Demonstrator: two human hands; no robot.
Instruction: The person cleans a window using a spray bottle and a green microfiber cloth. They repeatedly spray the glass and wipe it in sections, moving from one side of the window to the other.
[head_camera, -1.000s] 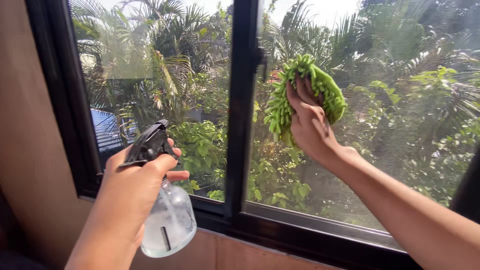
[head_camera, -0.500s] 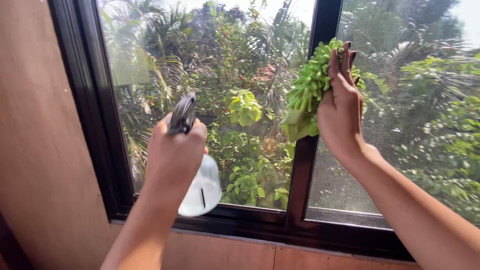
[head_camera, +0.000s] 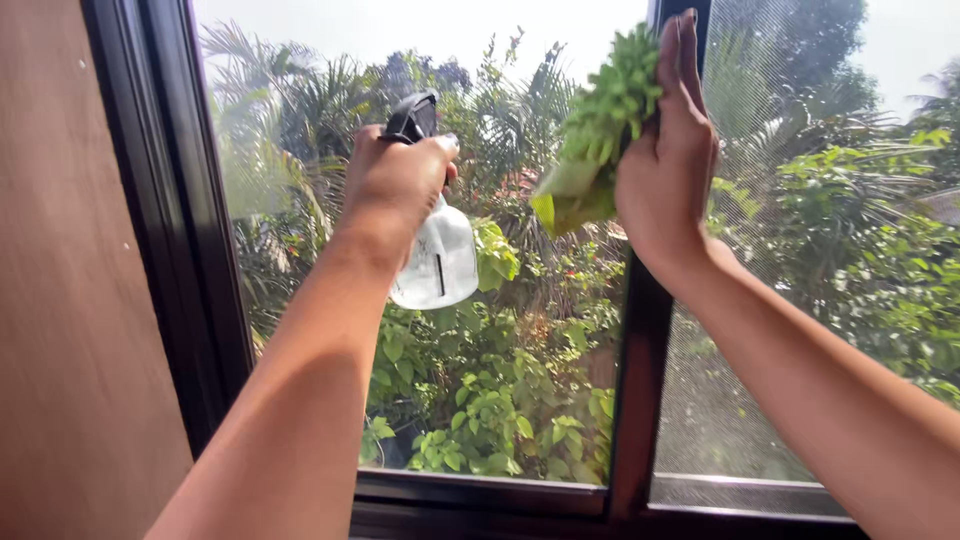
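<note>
up against the black-framed sliding window (head_camera: 160, 250), both hands are raised. the left hand (head_camera: 395, 185) has its grip wrapped tight around the neck of a clear, round plastic spray bottle with a black trigger head (head_camera: 435, 250); the bottle hangs just below the fist, in front of the left glass pane (head_camera: 290, 120), with the black head poking above the knuckles. the right hand (head_camera: 668, 160) is flattened, fingers together and pointing up, its grip pressing a bright green shaggy microfibre cloth (head_camera: 595, 130) against the window's black centre post (head_camera: 635, 400), near the top of it. the cloth bulges out to the left of the palm, over the edge of the left pane. right of the post lies a fine mesh screen (head_camera: 800, 250). left of the window frame runs a plain brown wall (head_camera: 70, 300).
</note>
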